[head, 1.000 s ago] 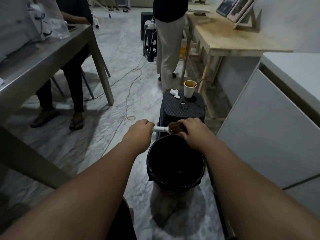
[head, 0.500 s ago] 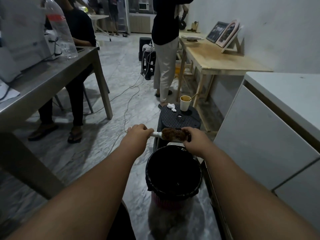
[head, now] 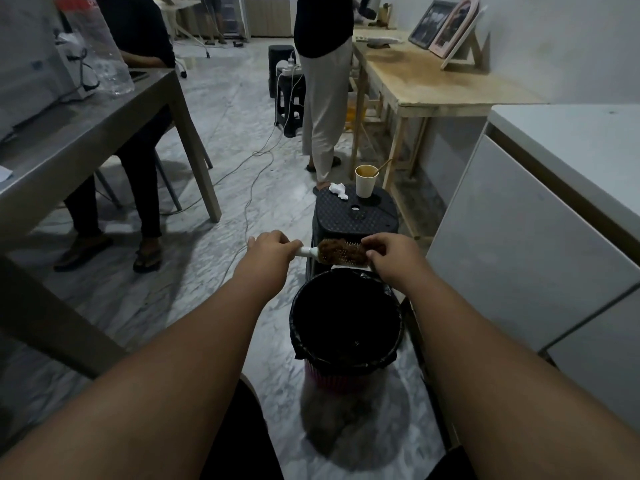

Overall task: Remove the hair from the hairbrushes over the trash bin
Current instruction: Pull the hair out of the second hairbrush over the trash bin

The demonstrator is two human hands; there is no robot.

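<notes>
A white hairbrush [head: 337, 252] with a mat of brown hair in its bristles is held level just beyond the far rim of the trash bin [head: 346, 358], which is lined with a black bag. My left hand [head: 268, 249] grips the white handle. My right hand [head: 391, 254] pinches the hair at the brush head's right end, with the fingertips hidden in the hair.
A black plastic stool [head: 355, 216] right behind the bin carries a paper cup [head: 366, 180] and a crumpled tissue [head: 337, 189]. A white cabinet [head: 519, 244] stands to the right, a grey table [head: 86, 140] with a seated person to the left. Another person stands ahead among floor cables.
The view tilted up, showing more of the room. My right hand shifted from covering the brush head to its right end, so the hair-filled bristles now show.
</notes>
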